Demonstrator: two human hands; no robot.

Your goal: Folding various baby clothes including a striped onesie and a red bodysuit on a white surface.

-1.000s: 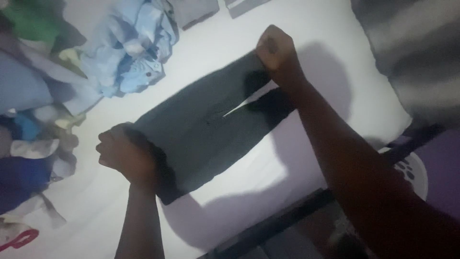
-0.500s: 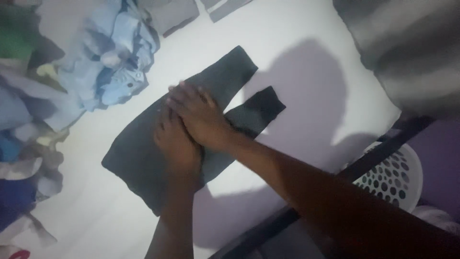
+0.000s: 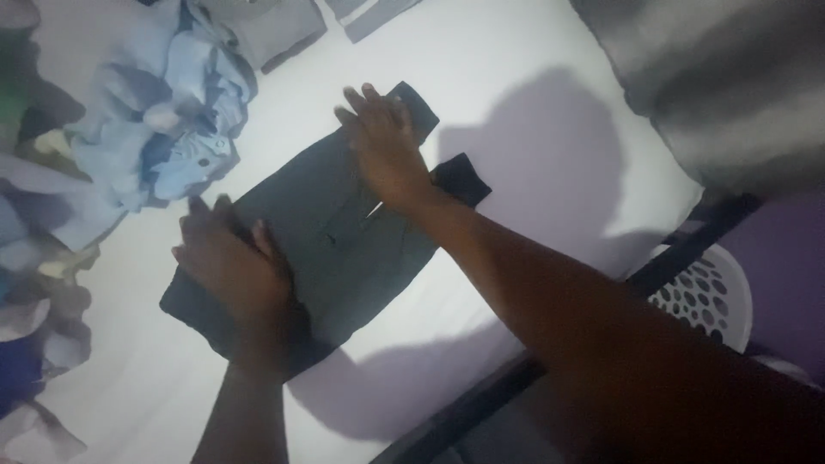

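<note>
Head view: both flat, unclenched hands, left hand and right hand, on folded dark garment; white perforated basket, contents hidden.

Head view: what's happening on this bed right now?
A person is pressing both palms flat on a dark garment laid on a white sheet. The left hand rests on its near-left end, and the right hand on its far end, fingers spread. A pile of blue clothes lies to the left, and grey folded pieces sit at the top edge. A white perforated basket shows beside the bed at the right.
</note>
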